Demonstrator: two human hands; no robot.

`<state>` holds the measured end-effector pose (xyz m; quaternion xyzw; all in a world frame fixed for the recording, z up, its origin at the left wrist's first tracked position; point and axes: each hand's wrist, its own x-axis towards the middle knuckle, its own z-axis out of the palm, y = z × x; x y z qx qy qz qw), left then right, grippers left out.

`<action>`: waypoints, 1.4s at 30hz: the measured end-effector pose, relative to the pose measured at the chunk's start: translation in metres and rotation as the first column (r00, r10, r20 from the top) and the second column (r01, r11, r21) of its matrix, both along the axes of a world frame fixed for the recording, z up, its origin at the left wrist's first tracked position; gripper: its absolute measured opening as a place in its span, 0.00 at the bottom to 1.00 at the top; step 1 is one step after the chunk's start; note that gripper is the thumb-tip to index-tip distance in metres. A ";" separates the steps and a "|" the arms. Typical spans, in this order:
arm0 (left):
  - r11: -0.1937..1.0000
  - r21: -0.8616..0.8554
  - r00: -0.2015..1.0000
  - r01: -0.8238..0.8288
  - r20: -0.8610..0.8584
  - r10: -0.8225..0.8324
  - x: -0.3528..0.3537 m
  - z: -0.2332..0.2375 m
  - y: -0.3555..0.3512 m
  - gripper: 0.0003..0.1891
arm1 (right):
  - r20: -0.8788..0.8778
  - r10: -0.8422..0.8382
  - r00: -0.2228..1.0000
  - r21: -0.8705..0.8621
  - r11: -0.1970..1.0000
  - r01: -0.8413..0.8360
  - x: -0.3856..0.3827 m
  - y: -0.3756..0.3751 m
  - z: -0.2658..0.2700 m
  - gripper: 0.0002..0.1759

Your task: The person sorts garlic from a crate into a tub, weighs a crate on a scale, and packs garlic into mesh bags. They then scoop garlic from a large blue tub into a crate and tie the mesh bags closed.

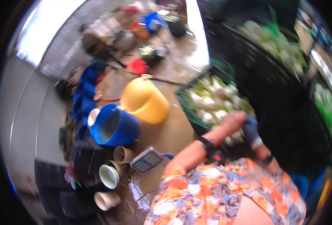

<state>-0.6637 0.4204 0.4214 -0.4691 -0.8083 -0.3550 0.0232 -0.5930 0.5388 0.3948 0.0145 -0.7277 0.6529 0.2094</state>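
No legible txt, labels, nos. or signs; pic blurred.

The left hand (235,120) and right hand (250,131) were too blurry to show their grip. They hid some white veggies (217,90). The bottom edge cut off the shirt (226,187). Far tubs (151,23) were smeary.

Head-worn view, forward and down.

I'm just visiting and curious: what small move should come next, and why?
Probably ease the gloved right hand down to the nearby white vegetables: it and the left hand are close together at the crate, though blur hides whether either holds anything.
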 end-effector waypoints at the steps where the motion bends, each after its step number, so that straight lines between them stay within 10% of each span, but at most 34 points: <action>1: 0.999 -0.029 1.000 -0.018 -0.012 0.018 0.017 0.030 -0.003 0.06 | -0.031 0.046 0.998 -0.028 0.999 -0.047 0.012 -0.001 0.023 0.06; 7: 0.990 -0.078 0.986 0.115 -0.109 -0.124 0.021 0.044 0.006 0.10 | 0.004 -0.092 0.996 0.106 0.990 0.091 0.032 0.015 0.025 0.13; 9: 0.987 -0.067 0.981 0.146 -0.117 -0.153 0.007 0.048 0.011 0.09 | -0.061 -0.205 0.977 0.501 0.840 0.208 0.034 0.019 0.045 0.24; 11: 0.982 -0.054 0.980 0.182 -0.070 -0.185 -0.001 0.056 0.016 0.08 | -0.035 -0.254 0.967 0.516 0.824 0.235 0.031 0.016 0.050 0.33; 15: 0.966 -0.159 0.975 0.206 -0.056 -0.217 -0.006 0.063 0.021 0.06 | -0.115 -0.388 0.914 0.413 0.818 0.400 0.013 -0.001 0.029 0.28; 17: 0.865 -0.361 0.931 0.348 0.021 -0.365 -0.021 0.081 0.012 0.05 | 0.191 -0.161 0.968 0.062 0.986 0.152 0.004 -0.004 0.011 0.21; 19: 0.747 -0.326 0.807 0.580 0.358 -0.471 -0.050 0.130 0.001 0.25 | 0.105 -0.212 0.972 -0.106 0.969 0.223 -0.001 -0.014 0.023 0.14; 20: 0.735 -0.241 0.773 0.634 0.248 -0.584 -0.076 0.130 -0.005 0.34 | 0.150 -0.193 0.970 -0.185 0.958 0.219 -0.001 -0.015 0.025 0.12; 22: 0.797 -0.561 0.887 0.223 -0.223 -0.405 -0.113 0.144 0.001 0.46 | 0.141 -0.224 0.964 -0.109 0.964 0.241 0.002 -0.013 0.035 0.08; 25: 0.877 -0.471 0.717 -0.091 -0.643 -0.270 -0.180 0.088 0.011 0.48 | 0.055 -0.282 0.958 -0.136 0.948 0.287 0.000 -0.018 0.043 0.08; 31: 0.750 -0.662 0.938 0.016 -0.250 -0.241 -0.190 0.049 0.021 0.18 | 0.042 -0.369 0.929 -0.195 0.909 0.369 -0.008 -0.022 0.046 0.08; 33: 0.972 -0.235 0.705 -0.020 -0.692 -0.153 -0.189 0.041 0.023 0.13 | -0.152 -0.370 0.916 0.344 0.849 0.400 -0.010 -0.012 0.050 0.08; 37: 0.991 -0.134 0.604 0.006 -0.789 -0.110 -0.191 0.065 0.036 0.27 | -0.095 -0.392 0.915 0.616 0.699 0.364 0.003 -0.014 0.077 0.09; 39: 0.981 -0.170 0.746 0.092 -0.641 -0.181 -0.207 0.054 0.043 0.14 | -0.106 -0.356 0.929 0.637 0.693 0.338 0.008 -0.013 0.076 0.10; 41: 0.757 -0.634 0.932 0.155 -0.161 -0.326 -0.212 0.053 0.043 0.09 | -0.116 -0.316 0.942 0.653 0.690 0.311 0.006 -0.009 0.075 0.10; 42: 0.835 -0.537 0.926 0.118 -0.244 -0.287 -0.209 0.049 0.037 0.05 | -0.157 -0.270 0.950 0.554 0.772 0.311 0.005 -0.008 0.074 0.10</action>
